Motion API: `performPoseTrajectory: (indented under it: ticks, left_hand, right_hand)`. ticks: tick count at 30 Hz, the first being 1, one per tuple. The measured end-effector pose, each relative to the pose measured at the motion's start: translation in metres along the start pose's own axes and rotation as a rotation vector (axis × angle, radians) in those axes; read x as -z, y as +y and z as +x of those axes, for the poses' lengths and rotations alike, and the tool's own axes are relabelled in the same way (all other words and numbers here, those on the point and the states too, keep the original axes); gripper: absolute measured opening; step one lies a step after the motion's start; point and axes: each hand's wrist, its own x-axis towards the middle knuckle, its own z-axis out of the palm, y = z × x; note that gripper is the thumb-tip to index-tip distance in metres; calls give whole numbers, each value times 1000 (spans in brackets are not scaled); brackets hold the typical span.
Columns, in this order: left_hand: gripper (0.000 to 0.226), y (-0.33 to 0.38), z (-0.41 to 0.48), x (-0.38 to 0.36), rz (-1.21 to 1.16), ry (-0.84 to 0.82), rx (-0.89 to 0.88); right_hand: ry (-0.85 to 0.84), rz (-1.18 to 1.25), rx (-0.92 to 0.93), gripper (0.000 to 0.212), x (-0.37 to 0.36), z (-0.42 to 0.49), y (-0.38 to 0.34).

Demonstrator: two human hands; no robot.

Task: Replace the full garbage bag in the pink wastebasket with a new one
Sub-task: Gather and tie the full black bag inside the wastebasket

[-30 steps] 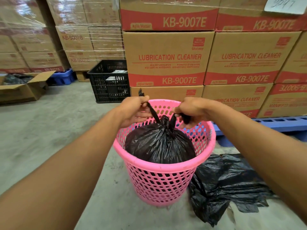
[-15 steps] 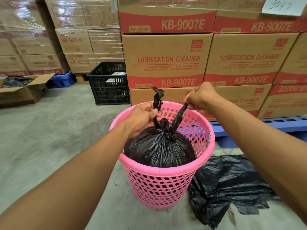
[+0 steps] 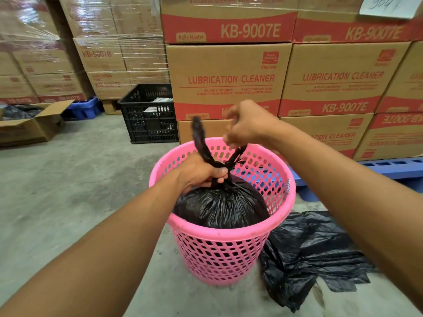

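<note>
The full black bag (image 3: 219,204) sits inside the pink wastebasket (image 3: 229,255). The left hand (image 3: 201,172) squeezes its neck at the knot. At one o'clock, the right hand (image 3: 247,124) pinches one twisted tail. A spare black bag (image 3: 309,255) lies at four o'clock.

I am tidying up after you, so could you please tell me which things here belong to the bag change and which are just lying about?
For the job:
full bag, gripped by the left hand
right hand on its tie
pink wastebasket
loose black bag on the floor

Lying about:
black crate
open carton
stacked cartons
blue pallet
</note>
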Motion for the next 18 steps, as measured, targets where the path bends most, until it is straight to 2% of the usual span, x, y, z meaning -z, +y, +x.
performPoseTrajectory:
  ticks: [2,4,6,8,9,12,15,18]
  left_hand:
    - [10,-1,1,1,-7,-9,18]
    - [9,-1,3,0,-40,-11,24]
    - [4,-1,5,0,-59,-8,26]
    - [4,-2,5,0,-64,-14,22]
    - [9,-2,5,0,-70,-26,21]
    - [29,-2,9,-4,-117,11,31]
    - [32,-5,11,-5,47,113,-33]
    - [37,-10,12,-2,130,112,-105]
  right_hand:
    - [-89,-185,-92,61,6,2,14]
    - [-245,-246,-148,62,3,-2,29]
    - [-308,-219,-167,41,-1,-6,40]
    - [-229,-171,-159,16,-1,-5,44]
    - [-193,-126,-163,10,0,-5,43]
    - [-147,10,-198,9,1,-3,34]
    - [-56,128,-188,14,1,-2,22]
    - [61,229,-184,14,6,4,17]
